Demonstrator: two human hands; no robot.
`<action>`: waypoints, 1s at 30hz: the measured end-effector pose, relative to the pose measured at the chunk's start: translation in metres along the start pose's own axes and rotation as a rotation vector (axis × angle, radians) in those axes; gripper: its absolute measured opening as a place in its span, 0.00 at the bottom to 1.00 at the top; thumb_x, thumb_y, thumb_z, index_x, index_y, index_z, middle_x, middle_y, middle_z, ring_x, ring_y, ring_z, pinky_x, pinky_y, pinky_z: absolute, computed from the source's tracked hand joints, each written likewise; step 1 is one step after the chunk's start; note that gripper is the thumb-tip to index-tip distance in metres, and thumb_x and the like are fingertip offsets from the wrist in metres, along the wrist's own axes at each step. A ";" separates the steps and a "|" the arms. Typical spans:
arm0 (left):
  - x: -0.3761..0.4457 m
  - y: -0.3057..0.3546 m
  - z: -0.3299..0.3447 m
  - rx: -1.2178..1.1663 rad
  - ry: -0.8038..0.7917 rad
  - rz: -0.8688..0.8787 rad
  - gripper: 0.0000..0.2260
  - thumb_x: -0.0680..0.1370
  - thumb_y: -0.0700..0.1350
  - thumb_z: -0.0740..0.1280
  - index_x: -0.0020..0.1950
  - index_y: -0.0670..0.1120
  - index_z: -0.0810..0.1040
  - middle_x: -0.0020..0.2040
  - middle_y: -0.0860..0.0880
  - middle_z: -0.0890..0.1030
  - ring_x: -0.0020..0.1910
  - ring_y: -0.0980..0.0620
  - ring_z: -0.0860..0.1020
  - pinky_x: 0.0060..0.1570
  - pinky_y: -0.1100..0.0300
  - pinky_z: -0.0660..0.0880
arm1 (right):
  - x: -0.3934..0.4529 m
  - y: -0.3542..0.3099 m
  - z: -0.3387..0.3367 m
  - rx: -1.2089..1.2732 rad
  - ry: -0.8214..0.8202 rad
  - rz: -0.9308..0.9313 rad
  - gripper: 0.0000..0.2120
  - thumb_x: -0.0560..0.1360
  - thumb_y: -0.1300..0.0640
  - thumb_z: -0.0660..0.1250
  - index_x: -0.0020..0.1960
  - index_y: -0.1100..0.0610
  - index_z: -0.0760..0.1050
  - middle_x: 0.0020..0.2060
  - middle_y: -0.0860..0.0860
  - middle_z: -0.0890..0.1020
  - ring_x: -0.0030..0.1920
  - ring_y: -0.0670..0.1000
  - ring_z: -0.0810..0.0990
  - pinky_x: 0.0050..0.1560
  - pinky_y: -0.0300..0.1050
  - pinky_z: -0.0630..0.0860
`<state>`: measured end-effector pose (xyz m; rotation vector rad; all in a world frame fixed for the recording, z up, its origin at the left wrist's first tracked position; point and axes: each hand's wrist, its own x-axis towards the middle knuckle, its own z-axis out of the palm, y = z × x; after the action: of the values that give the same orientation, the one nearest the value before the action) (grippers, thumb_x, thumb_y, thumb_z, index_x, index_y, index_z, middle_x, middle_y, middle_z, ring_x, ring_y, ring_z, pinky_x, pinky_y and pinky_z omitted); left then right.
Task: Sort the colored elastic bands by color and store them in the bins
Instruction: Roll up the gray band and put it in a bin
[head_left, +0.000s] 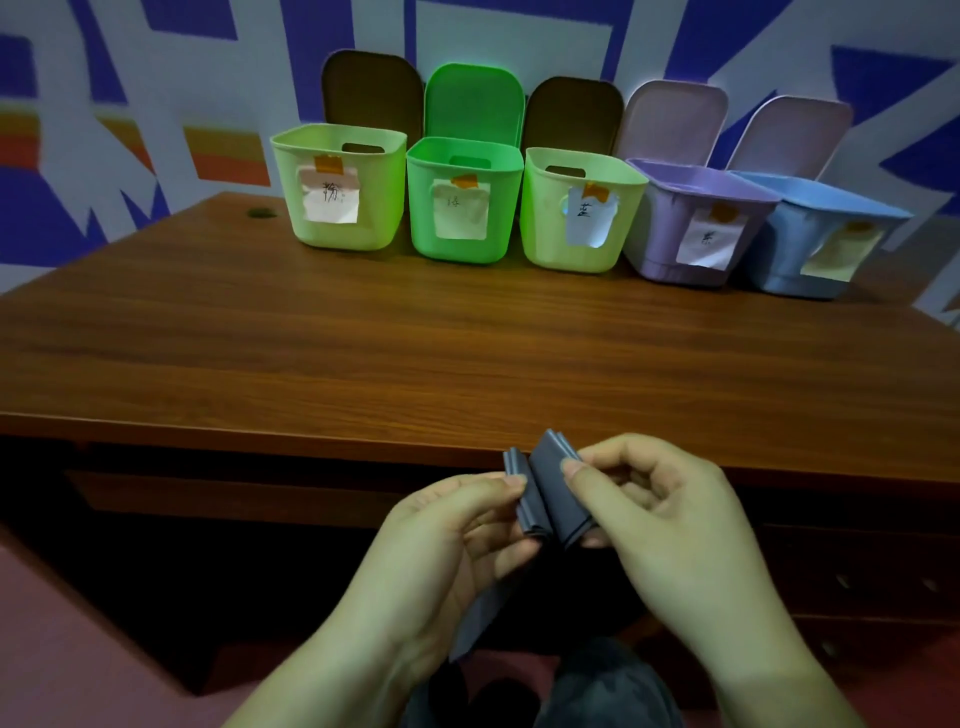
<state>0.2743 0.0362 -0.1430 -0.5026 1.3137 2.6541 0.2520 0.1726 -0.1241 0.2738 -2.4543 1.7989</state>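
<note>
Nearest the camera, the person's two hands meet in front of the desk edge, both working one dark grey elastic band (545, 493) that is folded into several flat layers. The left hand (457, 540) pinches the left side of the folds between thumb and curled fingers, and a loose length of the same band trails down from under its palm toward the lap. The right hand (670, 519) pinches the right side of the folds, its thumb and forefinger pressed on the top layers and its other fingers curled beneath. The folded part stands up between the two sets of fingertips, just below the near edge of the desk (363, 353). Beyond the hands stretches the brown wooden top, and at its far side, well apart from the hands, five bins stand in a row, each with its lid tipped up against the wall and a taped paper label on its front. Far left of the hands is a pale green bin (337, 228); next to it, touching or nearly so, a bright green bin (462, 239); then a second pale green bin (571, 249), straight ahead of the hands. To the far right come a purple bin (670, 244) and a blue bin (795, 260). Behind them rises a white wall with blue shapes (130, 78).
</note>
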 end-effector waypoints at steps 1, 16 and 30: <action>0.000 0.000 0.001 0.004 -0.006 0.003 0.14 0.61 0.41 0.69 0.44 0.39 0.81 0.34 0.44 0.81 0.30 0.54 0.78 0.29 0.65 0.77 | -0.001 -0.001 0.002 0.009 -0.013 0.006 0.05 0.71 0.58 0.70 0.37 0.51 0.80 0.32 0.52 0.83 0.31 0.53 0.81 0.34 0.49 0.78; -0.009 0.005 0.009 -0.002 -0.012 0.094 0.04 0.62 0.39 0.69 0.35 0.41 0.77 0.30 0.45 0.81 0.25 0.56 0.78 0.27 0.66 0.76 | -0.011 -0.014 0.006 0.023 -0.055 -0.018 0.04 0.69 0.55 0.71 0.37 0.51 0.82 0.32 0.49 0.84 0.31 0.46 0.81 0.36 0.46 0.81; -0.008 0.002 0.004 -0.022 -0.003 0.062 0.04 0.73 0.36 0.66 0.38 0.42 0.76 0.30 0.46 0.79 0.28 0.55 0.78 0.28 0.65 0.77 | -0.005 -0.005 0.004 0.104 -0.030 0.072 0.06 0.70 0.62 0.72 0.36 0.53 0.82 0.30 0.53 0.84 0.31 0.50 0.82 0.33 0.41 0.77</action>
<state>0.2803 0.0380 -0.1368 -0.4675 1.3215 2.7208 0.2584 0.1680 -0.1217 0.2244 -2.4244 1.9693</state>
